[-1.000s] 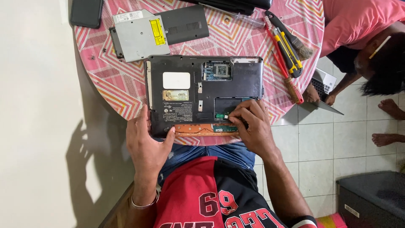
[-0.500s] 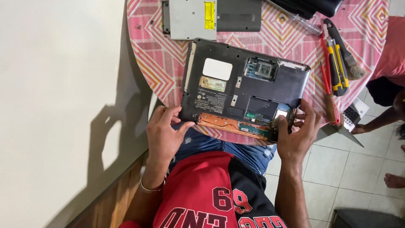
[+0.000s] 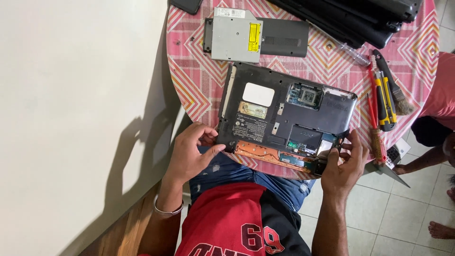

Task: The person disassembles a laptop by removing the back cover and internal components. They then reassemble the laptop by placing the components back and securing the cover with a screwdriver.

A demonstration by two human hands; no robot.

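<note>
A black laptop lies upside down on a round table with a pink patterned cloth, its bottom covers off and circuit boards showing. My left hand grips the laptop's near left corner, thumb on the edge. My right hand holds the near right corner, fingers by the exposed board. The near edge of the laptop hangs over the table's rim above my lap.
A silver optical drive and a black cover panel lie behind the laptop. Pliers, a yellow cutter, a brush and a screwdriver lie right. Stacked black laptops sit at back. Another person sits at right.
My right hand moved from the open bay near the laptop's middle to its right corner. Both hands now hold the corners. The view shifted, and the laptop now lies slightly turned.
</note>
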